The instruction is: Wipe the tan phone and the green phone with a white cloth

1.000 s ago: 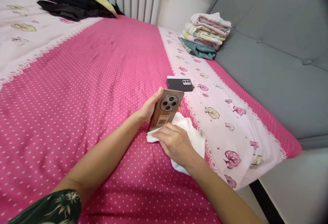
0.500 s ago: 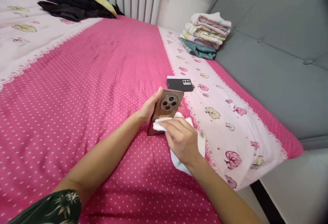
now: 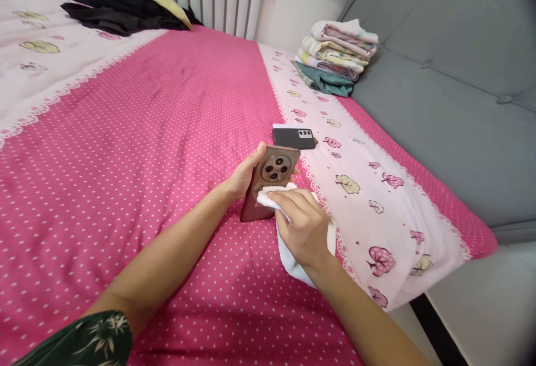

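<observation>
Propping brown phone (image 3: 268, 187) back-up w/ lower edge on pink bedsheet (image 3: 125, 148), left hand (image 3: 243, 177) closed on its side to steady it. Right hand (image 3: 304, 229) clamps white cloth (image 3: 270, 197) vs back, below round cam module. Black phone (image 3: 293, 138) lies just beyond.
</observation>
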Tool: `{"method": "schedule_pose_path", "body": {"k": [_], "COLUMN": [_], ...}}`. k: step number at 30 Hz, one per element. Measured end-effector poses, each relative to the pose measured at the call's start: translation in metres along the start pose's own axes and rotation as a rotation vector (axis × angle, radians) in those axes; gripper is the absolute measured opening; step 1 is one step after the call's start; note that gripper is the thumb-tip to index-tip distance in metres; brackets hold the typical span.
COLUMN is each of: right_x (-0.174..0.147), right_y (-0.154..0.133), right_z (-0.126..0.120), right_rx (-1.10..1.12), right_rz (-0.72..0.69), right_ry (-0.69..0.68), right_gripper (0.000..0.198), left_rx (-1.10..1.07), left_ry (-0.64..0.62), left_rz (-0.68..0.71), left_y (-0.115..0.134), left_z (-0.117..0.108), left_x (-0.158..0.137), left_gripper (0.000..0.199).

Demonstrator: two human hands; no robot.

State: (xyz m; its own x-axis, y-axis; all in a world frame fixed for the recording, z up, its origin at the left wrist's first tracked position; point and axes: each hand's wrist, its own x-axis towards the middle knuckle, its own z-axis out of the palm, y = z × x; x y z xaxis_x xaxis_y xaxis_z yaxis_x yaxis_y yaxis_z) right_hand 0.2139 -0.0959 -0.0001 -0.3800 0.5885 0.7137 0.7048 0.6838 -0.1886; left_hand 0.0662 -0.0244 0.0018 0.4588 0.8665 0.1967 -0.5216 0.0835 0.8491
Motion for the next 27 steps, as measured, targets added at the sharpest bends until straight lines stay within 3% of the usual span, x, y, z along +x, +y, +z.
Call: {"method": "schedule_pose_path", "body": {"k": [15,27], "right_x": [-0.0006,-0.0045], "right_y": [-0.0027,-0.0011], "right_z": [0.0001,0.004], "right_rx": [0.006,0.084], "right_rz": [-0.001,-0.095], "right_ry": [-0.077,-0.295], "right_gripper": [0.028,0.027], "left_rx": [-0.013,-0.009], "left_ry": [0.005,0.024], "left_rz": [-0.011,-0.041], "left_y": [-0.0001,0.0009], "left_z": [0.0003,0.0013], "left_x": [-0.0002,-0.0014], "left_gripper": [0.085,0.086]}}
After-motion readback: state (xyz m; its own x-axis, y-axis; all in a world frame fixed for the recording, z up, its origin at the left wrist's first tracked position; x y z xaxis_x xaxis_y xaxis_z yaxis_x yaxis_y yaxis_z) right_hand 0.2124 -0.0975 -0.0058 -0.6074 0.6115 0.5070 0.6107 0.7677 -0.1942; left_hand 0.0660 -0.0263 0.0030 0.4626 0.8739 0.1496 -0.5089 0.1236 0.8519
